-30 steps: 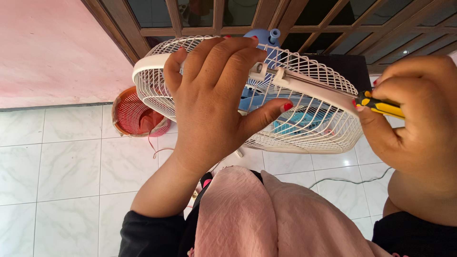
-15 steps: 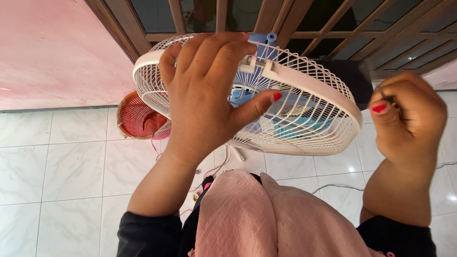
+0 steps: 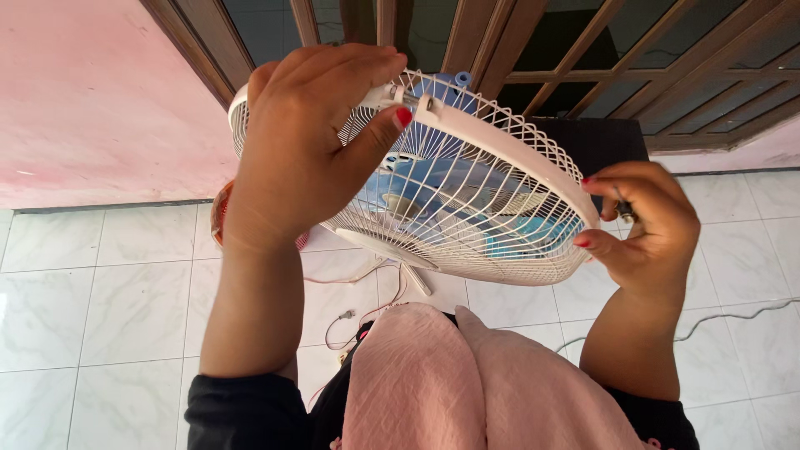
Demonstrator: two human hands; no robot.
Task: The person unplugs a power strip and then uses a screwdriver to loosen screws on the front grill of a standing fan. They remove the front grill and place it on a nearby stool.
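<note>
A white wire fan guard (image 3: 492,142) with pale blue blades (image 3: 433,179) behind it fills the middle of the view. My left hand (image 3: 300,142) is closed over the guard's upper left rim, thumb pressed next to a small white clip (image 3: 392,93). My right hand (image 3: 650,225) is at the guard's right rim, fingertips touching it, and is curled around a screwdriver (image 3: 624,210) of which only a dark bit shows. A blue knob (image 3: 457,80) pokes up behind the guard's top.
A red mesh basket (image 3: 218,218) sits on the white tiled floor (image 3: 100,292), mostly hidden behind my left wrist. Thin wires (image 3: 350,321) and a grey cable (image 3: 733,321) trail over the tiles. A pink wall (image 3: 92,92) and a brown wooden grille (image 3: 633,58) stand behind.
The guard has tilted up and shifted left. My left hand slid along the rim toward the clip. My right hand drew the screwdriver away from the clip and came to the guard's right rim.
</note>
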